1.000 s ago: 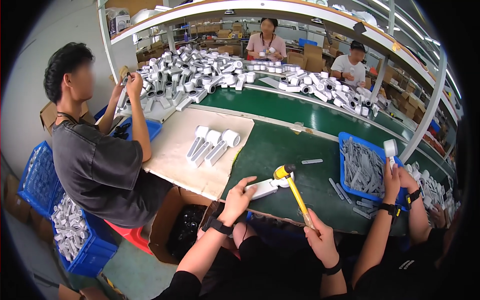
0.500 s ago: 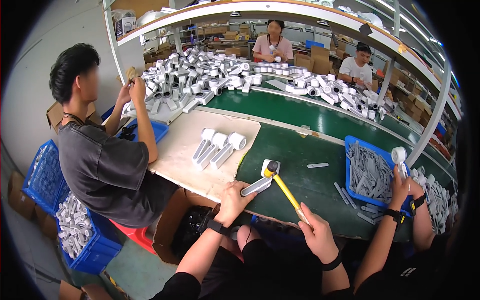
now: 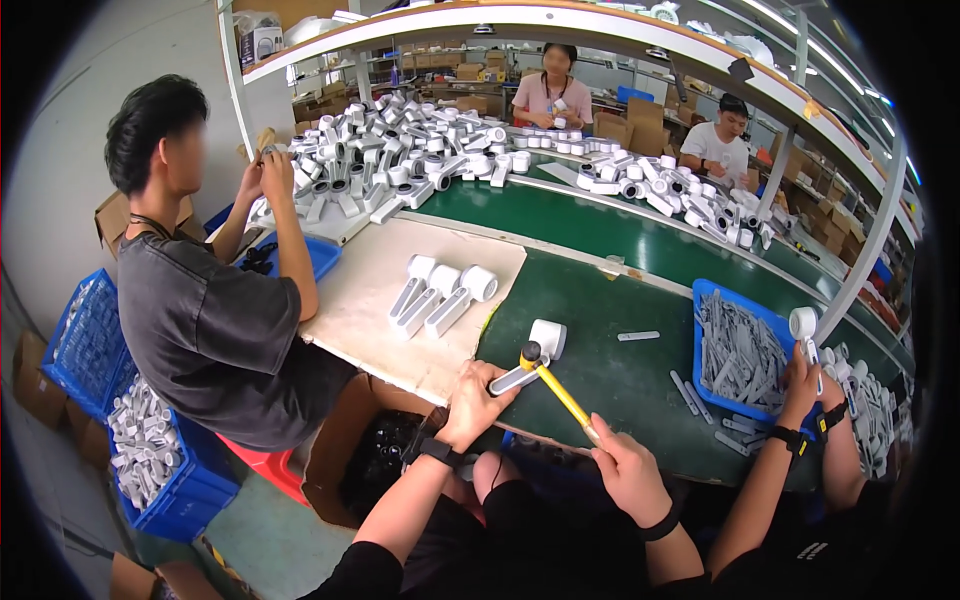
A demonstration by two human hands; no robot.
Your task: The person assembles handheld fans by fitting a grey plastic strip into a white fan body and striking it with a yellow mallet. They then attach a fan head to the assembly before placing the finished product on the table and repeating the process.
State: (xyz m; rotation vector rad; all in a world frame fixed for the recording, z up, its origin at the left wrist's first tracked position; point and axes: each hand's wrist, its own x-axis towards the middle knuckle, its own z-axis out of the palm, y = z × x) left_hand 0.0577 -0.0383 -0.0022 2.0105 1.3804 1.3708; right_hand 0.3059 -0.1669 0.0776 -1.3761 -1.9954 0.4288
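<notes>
Got a white plastic device with a round, drum-like head and a straight handle [image 3: 549, 336] lying on the dark green tabletop [image 3: 610, 385]. Calling that the centre of the clock, with 12 on the far side. Holding the near end of its handle with the left hand [image 3: 475, 405] at about 8 o'clock, fingers curled mostly closed around it. Gripping a yellow-handled hammer with a black-tipped head [image 3: 566, 397] in the right hand [image 3: 630, 472] down at 5, fist closed round the shaft. Seeing the hammer's head right at the device's handle, but honestly can't tell touching from just above.

Over at 10, spotting three similar white devices [image 3: 442, 303] side by side on a flat beige sheet [image 3: 370, 265], and further out at 11, a big heap of white drum-headed devices [image 3: 375, 160]. At 3, seeing a shallow blue plastic tray [image 3: 698, 340] full of slim grey strips [image 3: 740, 350], plus one loose grey strip [image 3: 638, 336] between tray and device. Also catching a co-worker in a dark grey T-shirt [image 3: 205, 300] out past 9.
</notes>
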